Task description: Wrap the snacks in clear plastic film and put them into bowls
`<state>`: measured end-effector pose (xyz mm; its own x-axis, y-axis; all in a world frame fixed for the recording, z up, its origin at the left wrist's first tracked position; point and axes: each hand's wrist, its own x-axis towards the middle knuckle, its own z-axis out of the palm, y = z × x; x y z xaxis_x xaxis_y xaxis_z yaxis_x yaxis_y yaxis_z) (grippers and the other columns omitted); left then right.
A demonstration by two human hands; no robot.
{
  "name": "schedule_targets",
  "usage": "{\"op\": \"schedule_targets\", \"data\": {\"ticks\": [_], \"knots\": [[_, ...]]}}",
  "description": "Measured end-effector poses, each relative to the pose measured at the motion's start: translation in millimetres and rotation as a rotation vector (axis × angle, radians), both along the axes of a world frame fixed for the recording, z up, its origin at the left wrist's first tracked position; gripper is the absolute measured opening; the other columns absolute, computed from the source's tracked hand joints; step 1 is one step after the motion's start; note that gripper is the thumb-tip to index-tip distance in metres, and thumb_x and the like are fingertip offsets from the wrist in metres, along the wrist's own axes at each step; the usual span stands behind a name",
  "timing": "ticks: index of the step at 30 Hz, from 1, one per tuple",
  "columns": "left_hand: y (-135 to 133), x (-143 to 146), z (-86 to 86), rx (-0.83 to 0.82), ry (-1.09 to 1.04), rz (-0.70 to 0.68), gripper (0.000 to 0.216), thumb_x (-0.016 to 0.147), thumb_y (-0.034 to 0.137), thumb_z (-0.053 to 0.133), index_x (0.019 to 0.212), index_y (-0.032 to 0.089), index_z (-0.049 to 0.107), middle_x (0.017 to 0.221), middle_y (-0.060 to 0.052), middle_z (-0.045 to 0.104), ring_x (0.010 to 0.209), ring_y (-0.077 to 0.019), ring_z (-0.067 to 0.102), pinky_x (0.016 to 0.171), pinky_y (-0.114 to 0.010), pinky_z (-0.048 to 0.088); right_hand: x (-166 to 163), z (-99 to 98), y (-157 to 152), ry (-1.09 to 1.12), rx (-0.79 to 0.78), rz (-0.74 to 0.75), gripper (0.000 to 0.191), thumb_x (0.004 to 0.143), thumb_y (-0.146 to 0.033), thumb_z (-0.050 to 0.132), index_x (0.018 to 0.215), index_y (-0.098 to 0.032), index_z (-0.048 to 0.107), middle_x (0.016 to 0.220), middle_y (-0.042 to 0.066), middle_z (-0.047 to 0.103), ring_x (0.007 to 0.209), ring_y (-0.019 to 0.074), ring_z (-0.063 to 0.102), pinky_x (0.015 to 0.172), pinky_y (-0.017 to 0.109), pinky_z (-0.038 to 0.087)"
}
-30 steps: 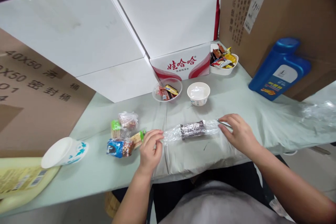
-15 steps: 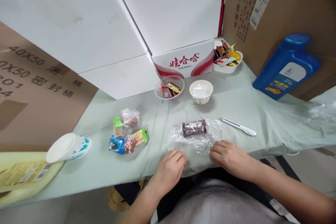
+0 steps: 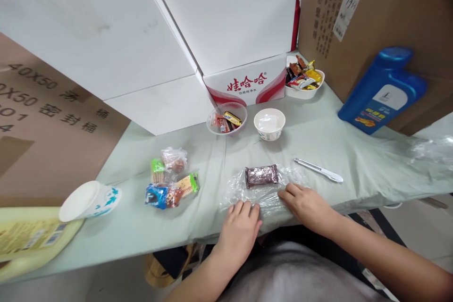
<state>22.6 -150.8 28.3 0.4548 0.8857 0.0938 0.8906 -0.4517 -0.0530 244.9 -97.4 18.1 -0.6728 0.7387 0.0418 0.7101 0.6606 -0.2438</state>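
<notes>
A dark brown wrapped snack bar (image 3: 262, 176) lies on a crumpled sheet of clear plastic film (image 3: 237, 191) near the front of the table. My left hand (image 3: 239, 229) rests at the film's near left edge, its fingers extended and slightly apart. Opposite it, my right hand (image 3: 307, 207) has its fingers together and bent over the near right part of the film, pinching it; its thumb is hidden. Between the two hands the film shows stretched creases. A white utility knife (image 3: 318, 170) lies to the right of the bar.
Several film-wrapped snacks (image 3: 170, 181) sit at left, beside a tipped paper cup (image 3: 90, 200) and a yellow bottle (image 3: 35, 236). Behind stand a clear candy bowl (image 3: 212, 127), a paper bowl (image 3: 269, 125) and a white snack dish (image 3: 305, 90). A blue bottle (image 3: 384, 89) and cardboard boxes (image 3: 336, 61) stand right.
Both hands have shifted onto the plastic film; the left fingers have uncurled and reach forward. The film is spread lower and further left, its near part now stretched. The bar stays almost in place.
</notes>
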Motion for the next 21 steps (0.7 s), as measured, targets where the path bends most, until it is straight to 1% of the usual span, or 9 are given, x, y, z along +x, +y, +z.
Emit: {"op": "schedule_targets", "data": {"ticks": [2, 5, 7, 9, 12, 15, 17, 19, 21], "knots": [[-7, -3, -0.9, 0.011, 0.017, 0.021, 0.021, 0.088, 0.023, 0.060, 0.108, 0.019, 0.062, 0.093, -0.007, 0.064, 0.085, -0.0237, 0.061, 0.071, -0.036, 0.052, 2, -2.7, 0, -0.007, 0.008, -0.043, 0.025, 0.093, -0.016, 0.048, 0.116, -0.016, 0.058, 0.089, 0.007, 0.062, 0.077, 0.0194, 0.062, 0.063, 0.029, 0.047], [-9, -6, -0.7, 0.014, 0.000, 0.033, 0.007, 0.089, 0.020, 0.057, 0.092, 0.019, 0.063, 0.085, -0.005, 0.063, 0.076, -0.0211, 0.060, 0.066, -0.034, 0.052, 3, -4.1, 1, -0.001, 0.010, -0.098, 0.046, 0.091, -0.023, 0.055, 0.135, -0.013, 0.045, 0.093, 0.009, 0.065, 0.080, 0.0232, 0.065, 0.065, 0.033, 0.051], [-7, -7, -1.7, 0.009, -0.021, 0.034, 0.010, 0.089, 0.017, 0.056, 0.081, 0.019, 0.062, 0.079, -0.004, 0.062, 0.073, -0.0209, 0.060, 0.064, -0.034, 0.053, 3, -3.2, 3, 0.035, 0.033, -0.112, 0.063, 0.087, -0.025, 0.061, 0.143, -0.013, 0.037, 0.099, 0.012, 0.065, 0.085, 0.0266, 0.064, 0.070, 0.038, 0.054], [-4, -6, -3.5, 0.034, -0.048, 0.023, 0.013, 0.088, 0.013, 0.056, 0.077, 0.018, 0.061, 0.085, -0.005, 0.064, 0.081, -0.0227, 0.062, 0.069, -0.036, 0.054, 3, -1.2, 4, 0.111, 0.064, -0.102, 0.072, 0.084, -0.026, 0.064, 0.148, -0.016, 0.031, 0.111, 0.014, 0.063, 0.098, 0.0298, 0.061, 0.080, 0.044, 0.054], [-2, -6, -4.8, 0.100, -0.092, 0.006, 0.012, 0.085, 0.010, 0.057, 0.079, 0.018, 0.063, 0.106, -0.009, 0.066, 0.103, -0.0290, 0.061, 0.081, -0.043, 0.054, 1, 2.4, 6, 0.240, 0.089, -0.070, 0.067, 0.087, -0.024, 0.061, 0.147, -0.019, 0.032, 0.131, 0.015, 0.055, 0.118, 0.0309, 0.052, 0.098, 0.049, 0.048], [3, -7, -3.2, 0.078, -0.116, 0.044, 0.011, 0.088, 0.017, 0.058, 0.079, 0.018, 0.064, 0.112, -0.010, 0.067, 0.104, -0.0310, 0.062, 0.081, -0.045, 0.055, -4, 5.6, 16, 0.309, 0.107, -0.046, 0.051, 0.092, -0.021, 0.052, 0.141, -0.017, 0.041, 0.139, 0.016, 0.050, 0.129, 0.0288, 0.046, 0.106, 0.049, 0.043], [9, -9, -1.8, 0.071, -0.109, 0.111, 0.012, 0.090, 0.023, 0.056, 0.085, 0.017, 0.065, 0.120, -0.013, 0.065, 0.089, -0.0268, 0.067, 0.072, -0.039, 0.057, -7, 7.8, 29, 0.319, 0.128, -0.054, 0.047, 0.093, -0.019, 0.049, 0.139, -0.016, 0.043, 0.143, 0.017, 0.046, 0.135, 0.0294, 0.041, 0.108, 0.049, 0.041], [17, -14, -0.5, 0.108, -0.082, 0.203, 0.021, 0.092, 0.026, 0.052, 0.104, 0.015, 0.064, 0.133, -0.018, 0.057, 0.068, -0.0206, 0.068, 0.057, -0.033, 0.054, -10, 10.8, 43, 0.321, 0.161, -0.096, 0.047, 0.092, -0.018, 0.048, 0.139, -0.016, 0.043, 0.148, 0.018, 0.040, 0.141, 0.0321, 0.032, 0.108, 0.053, 0.039], [24, -19, 1.3, 0.160, -0.060, 0.285, 0.037, 0.093, 0.027, 0.048, 0.127, 0.013, 0.055, 0.144, -0.022, 0.048, 0.055, -0.0164, 0.064, 0.045, -0.029, 0.048, -11, 14.8, 55, 0.343, 0.204, -0.147, 0.046, 0.092, -0.018, 0.048, 0.138, -0.015, 0.044, 0.150, 0.020, 0.037, 0.143, 0.0347, 0.025, 0.107, 0.056, 0.038]]}}
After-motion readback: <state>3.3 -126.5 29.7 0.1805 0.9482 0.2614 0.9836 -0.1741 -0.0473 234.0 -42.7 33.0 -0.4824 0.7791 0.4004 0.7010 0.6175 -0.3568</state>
